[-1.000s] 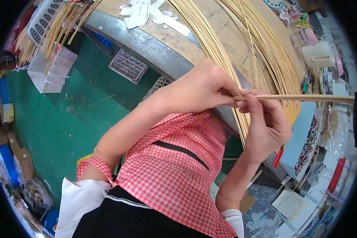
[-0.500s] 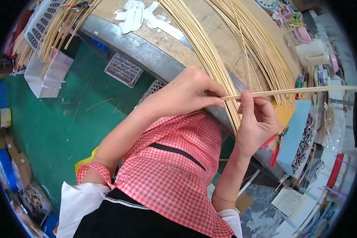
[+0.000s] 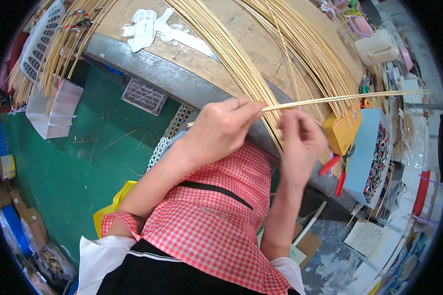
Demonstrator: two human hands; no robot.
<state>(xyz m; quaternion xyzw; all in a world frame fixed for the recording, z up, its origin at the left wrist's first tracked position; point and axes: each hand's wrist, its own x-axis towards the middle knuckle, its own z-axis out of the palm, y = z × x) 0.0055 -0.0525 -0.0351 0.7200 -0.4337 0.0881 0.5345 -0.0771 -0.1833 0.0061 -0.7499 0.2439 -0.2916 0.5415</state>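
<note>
My left hand (image 3: pixel 224 123) is closed on a few thin, pale canes (image 3: pixel 325 101), thumb and fingers pinched near their left end. A short tip sticks out behind the wrist, and the long part reaches far to the right. Just below the canes, apart from them, my right hand (image 3: pixel 302 140) hovers with curled fingers blurred by motion; whether anything is in it I cannot make out. Under both hands runs a long bundle of canes (image 3: pixel 226 54) lying across the workbench (image 3: pixel 179 81). A second bundle of canes (image 3: pixel 300 51) lies further right.
Red-handled pliers (image 3: pixel 340 178) lie by a yellow box (image 3: pixel 338 135) at the bench's right end. Next to it stands a light blue box (image 3: pixel 363 162) with many small dark and red pieces. White cut-out shapes (image 3: pixel 145 29) lie on the bench. At left, canes stick out of a white bin (image 3: pixel 54 110).
My right hand has let go of the canes and dropped slightly below them. My left hand has moved left with the canes, whose left end now shows behind the wrist.
</note>
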